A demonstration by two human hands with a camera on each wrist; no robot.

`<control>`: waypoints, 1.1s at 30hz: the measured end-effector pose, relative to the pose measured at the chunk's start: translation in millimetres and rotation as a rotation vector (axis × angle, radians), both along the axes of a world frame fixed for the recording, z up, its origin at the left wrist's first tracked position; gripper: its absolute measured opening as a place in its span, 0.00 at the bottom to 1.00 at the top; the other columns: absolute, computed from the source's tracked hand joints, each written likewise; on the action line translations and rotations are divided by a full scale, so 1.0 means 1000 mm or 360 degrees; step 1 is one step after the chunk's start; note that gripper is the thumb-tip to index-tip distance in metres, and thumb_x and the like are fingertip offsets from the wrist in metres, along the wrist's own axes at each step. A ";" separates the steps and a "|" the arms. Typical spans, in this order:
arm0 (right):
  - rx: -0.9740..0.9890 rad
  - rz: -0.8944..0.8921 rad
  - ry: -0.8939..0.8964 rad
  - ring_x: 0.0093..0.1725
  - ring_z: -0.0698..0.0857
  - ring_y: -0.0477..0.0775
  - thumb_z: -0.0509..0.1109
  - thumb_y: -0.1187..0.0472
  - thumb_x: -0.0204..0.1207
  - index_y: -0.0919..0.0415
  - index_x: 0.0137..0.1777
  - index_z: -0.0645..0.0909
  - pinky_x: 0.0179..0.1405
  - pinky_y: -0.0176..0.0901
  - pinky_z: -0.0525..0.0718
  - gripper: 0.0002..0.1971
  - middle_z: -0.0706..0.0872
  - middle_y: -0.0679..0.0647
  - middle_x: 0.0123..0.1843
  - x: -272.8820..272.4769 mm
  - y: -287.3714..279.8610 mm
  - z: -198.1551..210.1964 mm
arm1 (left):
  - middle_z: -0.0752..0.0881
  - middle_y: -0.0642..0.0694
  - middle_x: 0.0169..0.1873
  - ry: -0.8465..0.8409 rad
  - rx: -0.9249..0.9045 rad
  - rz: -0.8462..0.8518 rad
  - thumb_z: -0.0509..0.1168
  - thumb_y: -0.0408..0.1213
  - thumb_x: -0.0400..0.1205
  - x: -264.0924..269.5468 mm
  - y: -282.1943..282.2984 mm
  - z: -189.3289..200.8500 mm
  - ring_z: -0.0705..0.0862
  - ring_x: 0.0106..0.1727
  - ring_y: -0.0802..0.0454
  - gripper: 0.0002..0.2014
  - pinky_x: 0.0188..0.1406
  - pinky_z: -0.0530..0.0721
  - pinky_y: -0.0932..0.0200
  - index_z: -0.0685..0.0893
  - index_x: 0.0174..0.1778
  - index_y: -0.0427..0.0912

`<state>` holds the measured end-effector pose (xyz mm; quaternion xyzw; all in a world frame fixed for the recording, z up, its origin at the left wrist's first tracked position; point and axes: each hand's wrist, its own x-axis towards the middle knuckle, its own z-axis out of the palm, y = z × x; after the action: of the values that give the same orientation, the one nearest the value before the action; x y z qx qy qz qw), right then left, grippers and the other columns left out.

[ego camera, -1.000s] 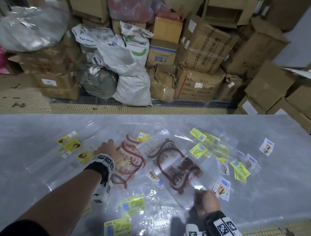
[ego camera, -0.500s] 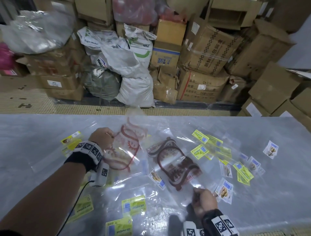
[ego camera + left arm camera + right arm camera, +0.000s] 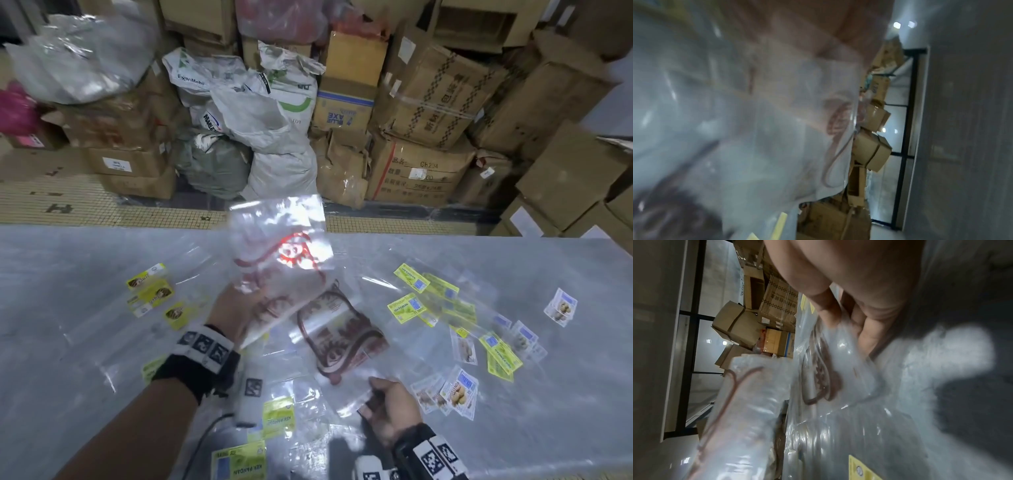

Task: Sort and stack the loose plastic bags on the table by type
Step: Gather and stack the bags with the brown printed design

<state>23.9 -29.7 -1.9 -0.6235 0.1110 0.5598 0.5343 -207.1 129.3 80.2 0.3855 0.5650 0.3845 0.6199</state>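
Observation:
My left hand (image 3: 236, 308) grips a clear bag with a red print (image 3: 284, 253) and holds it up off the table, its top end tilted away from me. In the left wrist view this red-print bag (image 3: 777, 121) drapes blurred over the fingers. A clear bag with a dark brown print (image 3: 339, 337) lies flat at the table's middle. My right hand (image 3: 390, 407) pinches that brown bag's near corner; the right wrist view shows the fingers (image 3: 865, 327) curled onto the brown-print bag (image 3: 824, 374).
Clear bags with yellow-green labels (image 3: 407, 303) and with blue-and-white cookie labels (image 3: 459, 394) lie scattered to the right. More yellow-labelled bags (image 3: 150, 291) lie left and near me (image 3: 277, 416). Cardboard boxes (image 3: 421, 164) and sacks (image 3: 281, 150) stand beyond the table's far edge.
My left hand has lifted the red-print bag off the table and swung it up and to the right. My right hand has stayed on the brown bag's corner.

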 end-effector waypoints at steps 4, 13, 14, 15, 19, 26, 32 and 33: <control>0.0026 0.0034 0.0034 0.16 0.68 0.49 0.61 0.78 0.75 0.59 0.37 0.71 0.12 0.36 0.67 0.14 0.69 0.52 0.21 -0.004 -0.002 0.009 | 0.85 0.50 0.61 -0.0424 -0.0264 -0.0126 0.65 0.35 0.84 0.023 -0.006 -0.012 0.88 0.43 0.55 0.24 0.46 0.88 0.64 0.74 0.77 0.43; -0.0027 0.0076 0.0016 0.30 0.71 0.54 0.65 0.75 0.73 0.57 0.47 0.76 0.32 0.44 0.82 0.12 0.72 0.55 0.31 0.001 -0.008 -0.001 | 0.89 0.29 0.43 0.0167 -0.0290 -0.0001 0.72 0.26 0.76 0.068 -0.051 -0.074 0.89 0.34 0.36 0.14 0.26 0.88 0.41 0.81 0.56 0.32; -0.0025 0.0064 0.0030 0.28 0.71 0.54 0.65 0.75 0.73 0.57 0.47 0.77 0.30 0.43 0.82 0.12 0.72 0.55 0.29 0.000 -0.008 -0.001 | 0.90 0.31 0.44 0.0252 -0.0306 0.0009 0.72 0.27 0.77 0.070 -0.054 -0.082 0.90 0.36 0.38 0.16 0.23 0.86 0.50 0.80 0.59 0.32; -0.0016 0.0072 0.0030 0.25 0.69 0.53 0.63 0.76 0.73 0.57 0.45 0.77 0.27 0.42 0.80 0.11 0.71 0.54 0.26 0.000 -0.009 -0.001 | 0.89 0.33 0.46 0.0296 -0.0303 0.0072 0.72 0.27 0.77 0.074 -0.057 -0.084 0.90 0.39 0.40 0.19 0.23 0.84 0.56 0.77 0.63 0.33; 0.0075 -0.0004 0.0134 0.18 0.61 0.50 0.58 0.72 0.70 0.56 0.32 0.67 0.18 0.36 0.65 0.11 0.64 0.51 0.22 0.007 -0.012 0.008 | 0.86 0.40 0.42 0.0282 -0.0321 0.0087 0.68 0.22 0.78 0.080 -0.069 -0.065 0.87 0.40 0.43 0.28 0.33 0.85 0.54 0.65 0.66 0.51; 0.0162 0.0015 0.0114 0.24 0.68 0.51 0.67 0.35 0.76 0.60 0.41 0.84 0.32 0.42 0.77 0.25 0.68 0.53 0.28 0.016 -0.011 0.005 | 0.83 0.37 0.57 0.0619 -0.0445 -0.0174 0.62 0.26 0.72 0.079 -0.078 -0.070 0.83 0.58 0.35 0.48 0.60 0.84 0.42 0.46 0.83 0.61; 0.0063 0.0161 -0.0087 0.21 0.66 0.49 0.68 0.74 0.76 0.53 0.38 0.67 0.26 0.39 0.67 0.17 0.71 0.51 0.24 0.011 -0.004 0.001 | 0.67 0.37 0.78 0.1021 -0.0424 -0.0326 0.69 0.39 0.76 0.082 -0.082 -0.061 0.66 0.77 0.34 0.46 0.76 0.69 0.43 0.48 0.85 0.50; 0.0064 0.0177 -0.0084 0.20 0.67 0.49 0.67 0.75 0.76 0.54 0.39 0.68 0.24 0.38 0.69 0.17 0.73 0.52 0.24 0.011 -0.003 0.001 | 0.63 0.37 0.79 0.1043 -0.0439 -0.0352 0.70 0.41 0.76 0.082 -0.082 -0.058 0.63 0.78 0.34 0.47 0.76 0.67 0.44 0.48 0.85 0.50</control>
<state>34.8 -32.7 -1.2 -0.6323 0.0508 0.5741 0.5177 -125.2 46.9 21.8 0.4597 0.7350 0.0917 0.4900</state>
